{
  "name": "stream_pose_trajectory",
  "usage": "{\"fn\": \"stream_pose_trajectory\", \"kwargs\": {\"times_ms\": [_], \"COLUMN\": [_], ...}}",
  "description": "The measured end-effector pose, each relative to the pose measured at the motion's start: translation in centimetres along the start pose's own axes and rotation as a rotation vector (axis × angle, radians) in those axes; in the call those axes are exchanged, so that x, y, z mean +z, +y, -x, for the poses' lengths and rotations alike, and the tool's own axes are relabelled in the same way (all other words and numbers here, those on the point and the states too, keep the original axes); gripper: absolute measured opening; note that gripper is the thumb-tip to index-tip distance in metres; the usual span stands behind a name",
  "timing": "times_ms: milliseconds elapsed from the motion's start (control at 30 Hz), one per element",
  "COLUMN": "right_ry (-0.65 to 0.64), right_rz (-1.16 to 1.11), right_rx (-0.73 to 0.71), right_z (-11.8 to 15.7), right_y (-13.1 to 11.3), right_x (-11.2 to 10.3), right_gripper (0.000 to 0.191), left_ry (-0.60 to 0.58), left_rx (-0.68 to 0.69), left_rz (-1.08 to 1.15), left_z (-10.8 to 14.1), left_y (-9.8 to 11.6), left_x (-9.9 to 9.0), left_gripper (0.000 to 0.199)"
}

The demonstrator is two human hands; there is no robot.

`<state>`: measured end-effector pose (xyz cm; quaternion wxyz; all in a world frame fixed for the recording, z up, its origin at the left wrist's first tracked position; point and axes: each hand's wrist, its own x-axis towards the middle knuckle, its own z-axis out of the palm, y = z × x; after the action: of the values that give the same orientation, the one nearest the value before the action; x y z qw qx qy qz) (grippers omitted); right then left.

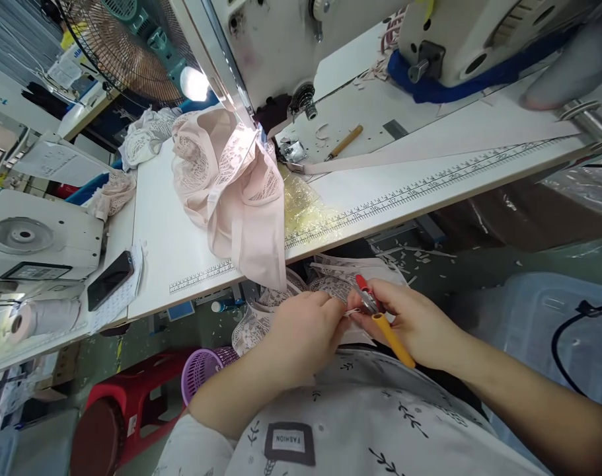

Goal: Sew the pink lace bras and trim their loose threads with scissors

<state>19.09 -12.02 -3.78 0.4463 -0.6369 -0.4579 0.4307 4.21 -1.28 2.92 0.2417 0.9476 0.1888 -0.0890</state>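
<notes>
Held tool (384, 325): shiny metal — smooth plastic-looking grips
Pink garment (251, 231): smooth matt cloth — rough openwork lace
Tabletop (164, 241): smooth, faintly glossy
Phone (110, 281): glossy, glass-like face
Red stool (127, 383): smooth, shiny plastic
Purple basket (225, 357): plastic

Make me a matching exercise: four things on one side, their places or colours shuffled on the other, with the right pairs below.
Things:
1. phone
2. basket
3. pale pink garment
4. yellow-handled tool

Places or colours:
A. hanging over the table edge
B. in the right grip
C. purple
D. lying on paper

Pairs: 1-D, 2-C, 3-A, 4-B
</notes>
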Motion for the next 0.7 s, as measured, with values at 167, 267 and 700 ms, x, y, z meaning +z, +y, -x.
{"fn": "stream_pose_trajectory", "kwargs": {"times_ms": [167, 267, 700], "right_ry": [-0.023, -0.029, -0.111], "right_rz": [-0.263, -0.364, -0.354], "right_rx": [0.018, 0.032, 0.000], "right_z": [0.2, 0.3, 1.2], "right_y": [0.4, 0.6, 0.8], "right_x": [0.4, 1.0, 2.2], "right_gripper": [0.027, 0.026, 0.025], "left_ry": [-0.074, -0.078, -0.161], "left_rx": [-0.135, -0.258, -0.188], "left_rz": [0.575, 0.867, 0.471], "left_z": [-0.7, -0.3, 0.2], "left_y": [-1.4, -2.3, -2.3], "left_x": [0.1, 0.4, -2.7], "left_gripper": [0.015, 0.018, 0.016]}}
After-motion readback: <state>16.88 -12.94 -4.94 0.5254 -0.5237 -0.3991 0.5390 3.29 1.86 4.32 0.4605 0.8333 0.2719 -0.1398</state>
